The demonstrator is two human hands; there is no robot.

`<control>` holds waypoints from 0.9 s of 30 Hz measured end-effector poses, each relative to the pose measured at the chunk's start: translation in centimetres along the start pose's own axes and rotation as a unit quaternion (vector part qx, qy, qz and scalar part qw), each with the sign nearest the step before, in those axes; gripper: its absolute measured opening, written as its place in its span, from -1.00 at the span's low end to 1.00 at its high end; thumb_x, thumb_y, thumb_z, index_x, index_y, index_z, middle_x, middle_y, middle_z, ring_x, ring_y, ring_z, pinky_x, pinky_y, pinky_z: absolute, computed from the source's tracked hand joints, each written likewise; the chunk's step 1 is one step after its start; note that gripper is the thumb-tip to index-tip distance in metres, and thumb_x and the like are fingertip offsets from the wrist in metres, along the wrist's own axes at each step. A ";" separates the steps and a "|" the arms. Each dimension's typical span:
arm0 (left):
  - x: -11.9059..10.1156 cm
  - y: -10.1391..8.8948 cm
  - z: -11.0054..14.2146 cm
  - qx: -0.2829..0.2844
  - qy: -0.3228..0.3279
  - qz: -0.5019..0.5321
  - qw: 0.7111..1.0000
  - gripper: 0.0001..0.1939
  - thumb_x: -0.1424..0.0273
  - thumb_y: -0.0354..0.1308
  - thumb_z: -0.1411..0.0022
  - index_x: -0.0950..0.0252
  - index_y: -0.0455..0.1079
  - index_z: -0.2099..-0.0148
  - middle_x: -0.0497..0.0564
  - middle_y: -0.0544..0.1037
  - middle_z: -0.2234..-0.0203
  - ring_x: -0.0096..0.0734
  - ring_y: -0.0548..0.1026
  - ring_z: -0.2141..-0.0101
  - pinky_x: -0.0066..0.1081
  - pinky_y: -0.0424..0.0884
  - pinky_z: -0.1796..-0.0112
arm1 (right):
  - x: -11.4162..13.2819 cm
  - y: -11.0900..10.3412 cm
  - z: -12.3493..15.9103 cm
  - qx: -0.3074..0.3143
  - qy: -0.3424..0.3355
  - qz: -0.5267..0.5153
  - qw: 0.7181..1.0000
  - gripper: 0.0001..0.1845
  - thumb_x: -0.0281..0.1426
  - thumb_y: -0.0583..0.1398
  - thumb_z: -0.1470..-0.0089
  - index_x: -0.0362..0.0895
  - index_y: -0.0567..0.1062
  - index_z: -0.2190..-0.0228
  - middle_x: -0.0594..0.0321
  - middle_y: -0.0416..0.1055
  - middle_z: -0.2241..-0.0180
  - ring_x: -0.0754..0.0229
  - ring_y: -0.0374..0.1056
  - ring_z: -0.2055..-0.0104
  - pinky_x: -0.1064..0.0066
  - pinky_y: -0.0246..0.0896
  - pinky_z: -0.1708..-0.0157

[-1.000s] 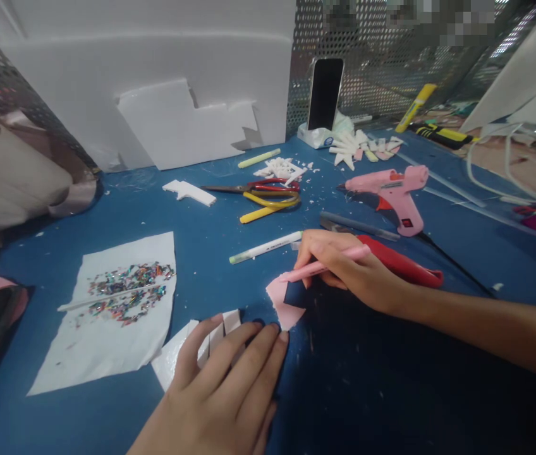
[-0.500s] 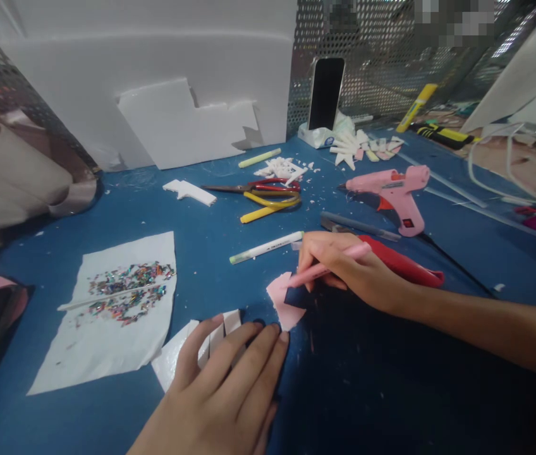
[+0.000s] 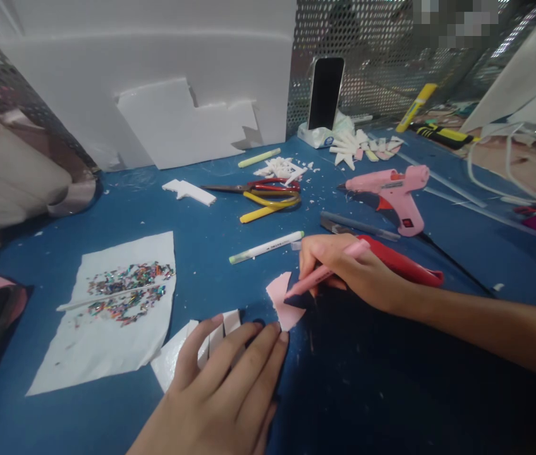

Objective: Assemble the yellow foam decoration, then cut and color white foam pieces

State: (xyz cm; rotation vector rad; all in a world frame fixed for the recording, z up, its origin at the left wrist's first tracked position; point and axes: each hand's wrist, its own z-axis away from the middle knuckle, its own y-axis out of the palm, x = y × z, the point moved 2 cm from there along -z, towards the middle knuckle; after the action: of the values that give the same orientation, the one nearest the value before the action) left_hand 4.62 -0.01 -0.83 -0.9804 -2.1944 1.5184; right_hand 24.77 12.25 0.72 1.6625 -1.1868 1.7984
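Observation:
My right hand (image 3: 344,268) grips a pink marker (image 3: 321,274), its tip on the inner edge of a small pink notched piece (image 3: 287,309). My left hand (image 3: 230,379) lies flat with fingers stretched out, its fingertips touching the lower end of that pink piece. Under and beside those fingers are white cut pieces (image 3: 176,351), partly covered by the hand. A white marker with green ends (image 3: 267,248) lies just beyond the pink piece. Behind my right wrist rests a red object (image 3: 403,262), partly hidden.
A paper sheet (image 3: 107,354) with glittery bits lies left. Scissors (image 3: 249,188), white scraps (image 3: 280,167) and a pink glue gun (image 3: 394,186) with its cord sit farther back. A phone (image 3: 326,95) stands upright by the mesh; white boards (image 3: 201,57) lean behind.
The marker tip has shifted slightly down and left along the inner edge of the pink piece. My left hand has stayed in place.

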 end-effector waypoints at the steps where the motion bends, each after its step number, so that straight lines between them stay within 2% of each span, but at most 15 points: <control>1: 0.0 0.0 0.0 0.001 0.001 0.000 1.000 -0.66 0.33 0.08 -0.35 0.26 0.42 -0.13 -0.08 0.53 -0.04 -0.35 0.42 -0.01 -0.21 -0.24 -0.29 | 0.0 0.0 0.0 -0.005 0.001 0.002 1.000 -0.54 -0.17 0.02 -0.31 -0.21 0.49 0.45 0.28 0.35 0.49 0.42 0.13 0.58 0.55 -0.02 0.64; 3: 0.0 0.1 0.0 0.001 0.003 -0.001 1.000 -0.66 0.33 0.09 -0.34 0.26 0.42 -0.12 -0.08 0.54 -0.04 -0.35 0.42 -0.01 -0.21 -0.25 -0.29 | 0.0 -0.1 0.0 -0.013 0.007 0.003 1.000 -0.59 -0.18 0.06 -0.29 -0.21 0.49 0.42 0.27 0.34 0.43 0.41 0.19 0.53 0.55 0.06 0.58; 7: 0.0 0.0 -0.2 0.002 -0.005 0.000 1.000 -0.65 0.32 0.11 -0.33 0.27 0.42 -0.12 -0.08 0.54 -0.03 -0.35 0.42 0.00 -0.22 -0.25 -0.29 | 0.1 0.0 0.1 -0.001 0.030 -0.008 1.000 -0.50 -0.17 0.02 -0.30 -0.21 0.44 0.55 0.25 0.34 0.50 0.34 0.28 0.49 0.52 0.16 0.52; 11: 0.0 -0.1 -0.4 0.005 0.003 -0.003 1.000 -0.65 0.32 0.10 -0.34 0.28 0.41 -0.13 -0.08 0.53 -0.04 -0.36 0.41 -0.01 -0.21 -0.24 -0.29 | 0.2 0.0 0.1 -0.020 0.024 0.012 0.999 -0.55 -0.19 0.02 -0.30 -0.20 0.48 0.47 0.24 0.36 0.44 0.34 0.28 0.44 0.52 0.18 0.49; 14: 0.0 0.0 -0.4 0.008 0.003 -0.004 1.000 -0.65 0.32 0.08 -0.35 0.26 0.41 -0.13 -0.08 0.53 -0.05 -0.36 0.40 -0.02 -0.20 -0.24 -0.29 | 0.0 0.0 0.1 -0.007 0.026 -0.006 1.000 -0.51 -0.18 0.02 -0.30 -0.20 0.44 0.54 0.24 0.35 0.48 0.34 0.28 0.48 0.51 0.20 0.49; 18: 0.0 0.1 -0.3 0.004 0.003 -0.006 1.000 -0.66 0.32 0.07 -0.35 0.27 0.41 -0.13 -0.08 0.53 -0.04 -0.37 0.40 -0.01 -0.21 -0.24 -0.29 | -0.1 0.0 0.1 -0.023 0.029 -0.013 0.999 -0.55 -0.19 0.02 -0.31 -0.20 0.47 0.47 0.26 0.35 0.46 0.37 0.27 0.49 0.53 0.18 0.51; 21: 0.0 0.0 -0.3 0.002 0.002 -0.006 1.000 -0.67 0.32 0.07 -0.36 0.28 0.42 -0.11 -0.08 0.54 -0.03 -0.38 0.40 -0.01 -0.22 -0.25 -0.29 | -0.1 0.1 0.1 -0.011 0.036 -0.005 0.999 -0.50 -0.22 0.00 -0.32 -0.21 0.45 0.54 0.24 0.35 0.50 0.36 0.27 0.50 0.55 0.12 0.57; 24: 0.0 0.0 -0.3 -0.001 0.004 -0.012 1.000 -0.66 0.33 0.07 -0.35 0.28 0.42 -0.11 -0.08 0.54 -0.03 -0.37 0.40 0.00 -0.21 -0.25 -0.29 | 0.1 0.0 0.1 -0.023 0.025 0.004 0.999 -0.53 -0.21 -0.01 -0.31 -0.20 0.45 0.50 0.25 0.35 0.48 0.37 0.26 0.50 0.57 0.06 0.61; 27: 0.0 0.0 -0.2 0.001 0.004 -0.013 1.000 -0.66 0.32 0.07 -0.35 0.28 0.42 -0.11 -0.07 0.54 -0.03 -0.36 0.40 -0.01 -0.20 -0.25 -0.29 | 0.1 0.1 0.1 -0.017 0.029 0.000 0.999 -0.53 -0.22 -0.01 -0.31 -0.20 0.42 0.53 0.26 0.33 0.51 0.38 0.26 0.52 0.56 0.12 0.56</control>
State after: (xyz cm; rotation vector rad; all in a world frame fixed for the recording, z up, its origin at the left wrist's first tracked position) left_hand 4.78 0.15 -0.77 -0.9519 -2.1921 1.5027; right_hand 24.77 12.10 0.77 1.5804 -1.1867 1.8037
